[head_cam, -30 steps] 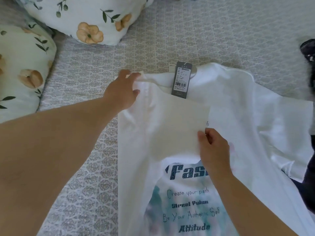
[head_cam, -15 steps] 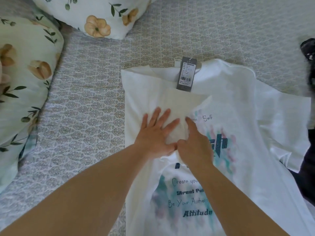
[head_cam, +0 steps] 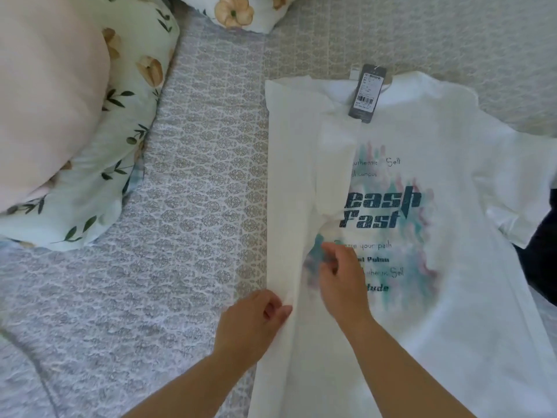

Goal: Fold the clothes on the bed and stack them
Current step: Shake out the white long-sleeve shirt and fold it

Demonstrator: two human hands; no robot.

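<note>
2 hands sit nearest you, low on the white T-shirt [head_cam: 452,312] spread on the patterned bedspread [head_cam: 187,206]. Your left hand [head_cam: 256,321] pinches the shirt's folded left edge between thumb and curled fingers. Your right hand [head_cam: 340,276] rests just beside it on the printed front, fingers loosely bent and blurred, so you cannot tell whether it grips any cloth. Farther up, the left sleeve lies folded inward over the print. A dark hang tag [head_cam: 366,92] rests at the collar. Beyond, 2 floral pillows [head_cam: 120,122] lie at the bed's far left.
</note>
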